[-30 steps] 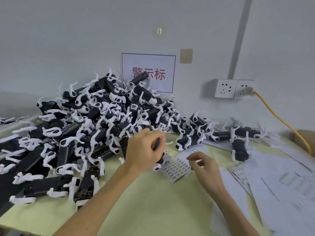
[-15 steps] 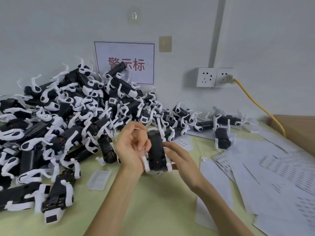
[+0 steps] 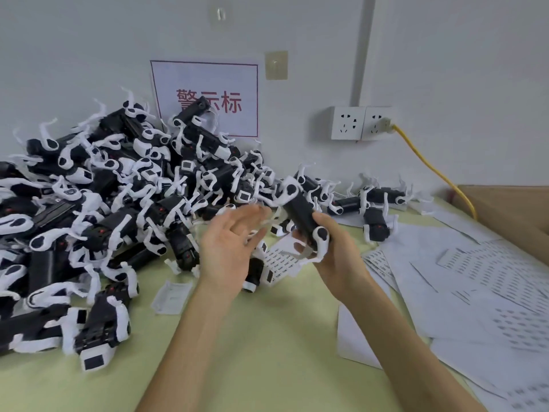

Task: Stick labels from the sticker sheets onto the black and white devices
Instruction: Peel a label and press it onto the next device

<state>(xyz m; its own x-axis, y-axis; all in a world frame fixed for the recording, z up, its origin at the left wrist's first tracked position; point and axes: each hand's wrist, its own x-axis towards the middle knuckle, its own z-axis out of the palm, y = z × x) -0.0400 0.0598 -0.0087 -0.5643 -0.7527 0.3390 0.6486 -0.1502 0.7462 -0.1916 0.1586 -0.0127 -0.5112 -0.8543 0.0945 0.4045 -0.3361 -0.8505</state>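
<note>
My right hand (image 3: 332, 251) grips one black and white device (image 3: 301, 215), held up above the table and tilted to the upper left. Just to its left my left hand (image 3: 230, 245) is spread with straight fingers, palm turned toward the device, holding nothing. A small sticker sheet (image 3: 280, 261) with rows of labels lies on the table under my hands, partly hidden by them. A big heap of black and white devices (image 3: 113, 203) fills the left side of the table up to the wall.
More sticker sheets (image 3: 481, 281) lie spread over the right side of the yellow-green table (image 3: 267, 337). A few devices (image 3: 375, 215) sit near the wall. A yellow cable (image 3: 427, 165) runs from the wall socket (image 3: 361, 123). A cardboard box (image 3: 511, 212) stands at far right.
My left hand has let go of the device and spread open. My right hand now holds the device alone, raised and tilted; the view has shifted left.
</note>
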